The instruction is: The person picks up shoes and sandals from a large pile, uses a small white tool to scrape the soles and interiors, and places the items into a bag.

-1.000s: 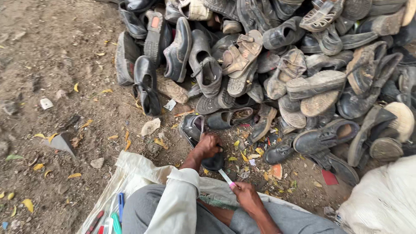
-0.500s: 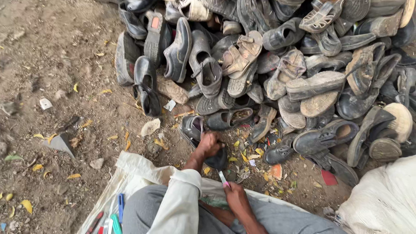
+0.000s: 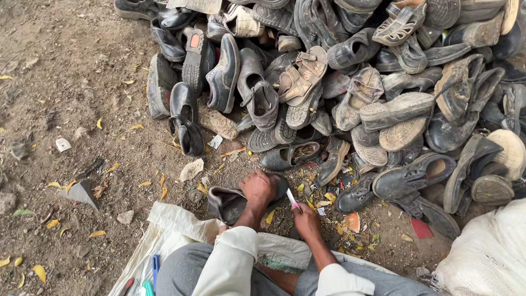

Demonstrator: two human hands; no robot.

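Observation:
My left hand (image 3: 257, 189) presses down on a worn black shoe (image 3: 230, 201) lying on the dirt just in front of my knees. My right hand (image 3: 306, 222) is closed around a small tool with a pink handle and a pale blade (image 3: 291, 198), its tip pointing up toward the shoe's right end. Both forearms come out of pale sleeves over grey trousers at the bottom of the view.
A big heap of old shoes and sandals (image 3: 356, 82) fills the top and right. A white woven sack (image 3: 175, 230) lies under my legs, with coloured pens (image 3: 150, 277) on it. Another white sack (image 3: 487, 263) sits bottom right. Stones and dry leaves dot the dirt at left.
The right hand has drawn the tool closer to the shoe. The left hand stays on the shoe.

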